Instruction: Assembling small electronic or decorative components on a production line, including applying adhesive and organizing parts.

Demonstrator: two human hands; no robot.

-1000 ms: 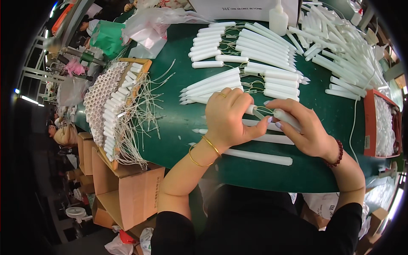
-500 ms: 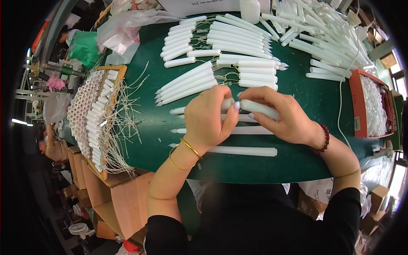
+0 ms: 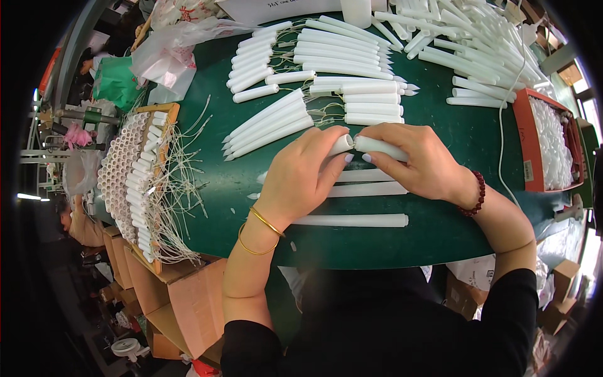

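Observation:
My left hand (image 3: 298, 173) is closed around a white candle-shaped tube (image 3: 341, 145), whose open end shows beyond my fingers. In my right hand (image 3: 427, 164), thumb and fingers grip a shorter white cylinder (image 3: 380, 149). The two ends face each other almost in line, with a narrow gap between them. Whether a wire joins them is too small to tell. Under my hands lie several loose white taper candles, the nearest candle (image 3: 361, 220) lying crosswise. Beyond them are candles (image 3: 270, 125) with pointed tips, wired to short cylinders (image 3: 375, 108).
A wooden-edged tray (image 3: 164, 135) of upright tubes and wired cylinders stands at the left. More wired candles (image 3: 342, 47) lie at the back. White tubes (image 3: 477, 53) are heaped at the far right, near a red box (image 3: 526, 141) and a white cable (image 3: 500, 151). Cardboard boxes (image 3: 195, 308) stand below left.
The two pieces have come closer and now face end to end. My right fingertips have drawn back from the gap. The whole view has shifted slightly.

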